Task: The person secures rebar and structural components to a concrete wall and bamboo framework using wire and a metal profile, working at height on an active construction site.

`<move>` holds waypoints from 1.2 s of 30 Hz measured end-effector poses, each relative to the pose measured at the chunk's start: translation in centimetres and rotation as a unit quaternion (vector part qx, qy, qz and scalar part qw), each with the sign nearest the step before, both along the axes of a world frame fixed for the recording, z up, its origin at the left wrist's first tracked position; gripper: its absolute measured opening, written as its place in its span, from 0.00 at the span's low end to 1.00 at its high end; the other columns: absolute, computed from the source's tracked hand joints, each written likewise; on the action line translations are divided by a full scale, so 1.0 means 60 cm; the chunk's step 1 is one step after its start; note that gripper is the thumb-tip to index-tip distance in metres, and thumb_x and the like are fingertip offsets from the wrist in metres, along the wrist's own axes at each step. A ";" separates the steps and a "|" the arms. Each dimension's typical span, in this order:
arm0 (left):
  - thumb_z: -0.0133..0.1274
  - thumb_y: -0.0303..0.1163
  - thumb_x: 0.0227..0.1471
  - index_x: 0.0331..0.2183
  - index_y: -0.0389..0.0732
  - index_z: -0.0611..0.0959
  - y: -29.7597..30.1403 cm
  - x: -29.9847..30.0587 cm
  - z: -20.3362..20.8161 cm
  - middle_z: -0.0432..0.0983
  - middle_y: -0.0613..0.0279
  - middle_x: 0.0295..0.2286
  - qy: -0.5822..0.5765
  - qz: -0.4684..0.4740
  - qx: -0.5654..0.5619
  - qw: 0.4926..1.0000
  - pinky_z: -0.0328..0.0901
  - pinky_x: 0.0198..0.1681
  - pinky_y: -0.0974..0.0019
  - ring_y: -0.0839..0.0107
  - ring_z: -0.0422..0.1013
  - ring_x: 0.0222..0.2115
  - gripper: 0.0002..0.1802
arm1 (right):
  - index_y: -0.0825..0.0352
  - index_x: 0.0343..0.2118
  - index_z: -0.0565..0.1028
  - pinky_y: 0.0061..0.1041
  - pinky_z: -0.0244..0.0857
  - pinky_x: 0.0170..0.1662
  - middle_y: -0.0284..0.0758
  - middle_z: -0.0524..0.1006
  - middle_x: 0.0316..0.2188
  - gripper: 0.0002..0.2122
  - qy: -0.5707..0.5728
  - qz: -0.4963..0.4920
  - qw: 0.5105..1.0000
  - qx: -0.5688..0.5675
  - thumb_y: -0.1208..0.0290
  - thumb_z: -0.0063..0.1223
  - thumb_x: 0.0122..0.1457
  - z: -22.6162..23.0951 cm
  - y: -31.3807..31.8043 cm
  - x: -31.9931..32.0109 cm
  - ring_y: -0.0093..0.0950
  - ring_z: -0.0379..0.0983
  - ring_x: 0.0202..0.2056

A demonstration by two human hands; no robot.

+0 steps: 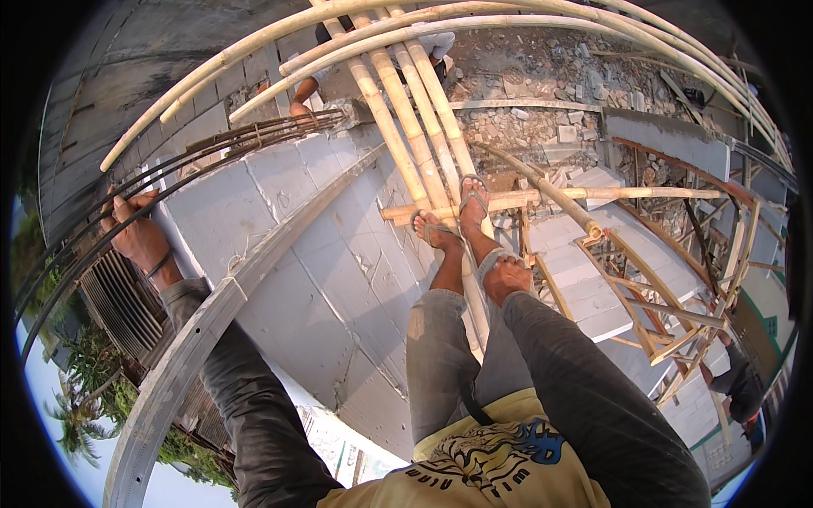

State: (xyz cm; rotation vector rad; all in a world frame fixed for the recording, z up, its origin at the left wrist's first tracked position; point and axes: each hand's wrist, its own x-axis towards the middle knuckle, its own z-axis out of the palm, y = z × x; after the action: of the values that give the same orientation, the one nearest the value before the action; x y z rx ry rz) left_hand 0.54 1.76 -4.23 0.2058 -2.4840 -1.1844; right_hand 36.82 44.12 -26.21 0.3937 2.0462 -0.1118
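The left hand [142, 241], at the left of the frame, is curled around the dark steel bars [296, 127]; which bar lies inside the fingers is hard to make out. These bars run from the upper middle down to the left edge, where the fisheye rim cuts them off. The right hand [510, 278], right of centre, overlaps a trouser leg; its fingers are foreshortened, so I cannot tell whether it is open or closed, or whether it touches the cloth.

Sandalled feet [474, 199] stand on bamboo poles [445, 118] at upper centre. A grey beam [279, 227] crosses the pale block wall [309, 262], hiding part of it and of the left sleeve. At the top, another person's arm [303, 95] shows, the rest mostly behind poles; a dark-clothed person [738, 385] near the right edge is indistinct.
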 end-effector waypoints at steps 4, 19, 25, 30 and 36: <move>0.35 0.29 0.61 0.48 0.25 0.65 -0.011 0.004 0.011 0.73 0.56 0.17 0.006 -0.003 0.003 1.000 0.71 0.35 0.66 0.65 0.74 0.24 0.18 | 0.67 0.46 0.72 0.39 0.66 0.45 0.41 0.73 0.45 0.19 0.003 0.007 1.000 -0.004 0.64 0.42 0.53 0.002 -0.003 -0.002 0.38 0.70 0.48; 0.35 0.29 0.62 0.48 0.25 0.64 -0.009 0.005 0.011 0.72 0.57 0.18 0.005 -0.007 0.006 1.000 0.70 0.37 0.66 0.65 0.74 0.25 0.18 | 0.67 0.46 0.71 0.37 0.67 0.47 0.42 0.73 0.45 0.19 0.019 0.019 1.000 -0.009 0.63 0.41 0.54 0.006 -0.001 0.006 0.39 0.71 0.47; 0.35 0.29 0.61 0.47 0.25 0.64 -0.003 0.004 0.005 0.72 0.57 0.18 0.011 -0.002 0.023 1.000 0.71 0.36 0.66 0.65 0.74 0.24 0.17 | 0.67 0.48 0.71 0.37 0.65 0.49 0.42 0.72 0.47 0.20 -0.007 0.000 1.000 -0.007 0.64 0.40 0.54 0.002 -0.001 0.005 0.39 0.70 0.49; 0.36 0.29 0.61 0.46 0.25 0.65 -0.012 0.002 0.007 0.72 0.56 0.16 0.014 -0.006 -0.006 1.000 0.72 0.34 0.64 0.65 0.74 0.22 0.17 | 0.66 0.48 0.71 0.38 0.65 0.49 0.41 0.72 0.47 0.19 -0.021 -0.001 1.000 -0.001 0.64 0.40 0.54 0.007 -0.006 0.002 0.38 0.69 0.50; 0.35 0.29 0.61 0.47 0.25 0.64 -0.002 0.001 0.011 0.70 0.57 0.15 0.016 0.015 0.036 0.999 0.72 0.33 0.63 0.65 0.73 0.21 0.17 | 0.65 0.48 0.71 0.37 0.65 0.48 0.40 0.72 0.47 0.19 -0.016 -0.017 1.000 -0.008 0.65 0.39 0.54 -0.002 -0.005 0.010 0.38 0.68 0.50</move>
State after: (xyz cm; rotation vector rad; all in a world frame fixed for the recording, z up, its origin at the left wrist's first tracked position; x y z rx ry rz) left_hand 0.58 1.65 -3.56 0.2399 -2.4044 -1.2567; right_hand 37.42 43.85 -26.33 0.4171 2.0071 -0.1418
